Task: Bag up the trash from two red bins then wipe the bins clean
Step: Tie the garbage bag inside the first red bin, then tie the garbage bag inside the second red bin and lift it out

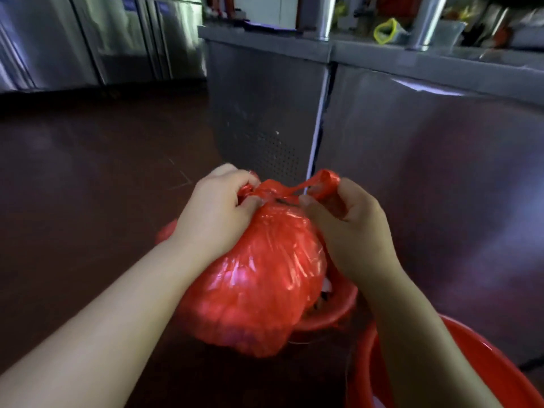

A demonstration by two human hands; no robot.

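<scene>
A full red plastic trash bag [259,278] bulges at the centre of the view, above a red bin [332,313] whose rim shows under its right side. My left hand [215,213] grips the bag's gathered left handle at the neck. My right hand [350,222] pinches the stretched right handle loop, pulled out to the right. Between the hands the two handles cross in a twisted strand. A second red bin [477,357] shows its rim at the lower right, partly hidden by my right forearm.
A stainless steel counter cabinet [412,136] stands right behind the bag, with a perforated vent panel [273,154]. Metal cabinets [88,39] line the back left. Dark red-brown floor [88,172] spreads to the left. Containers crowd the counter top [382,30].
</scene>
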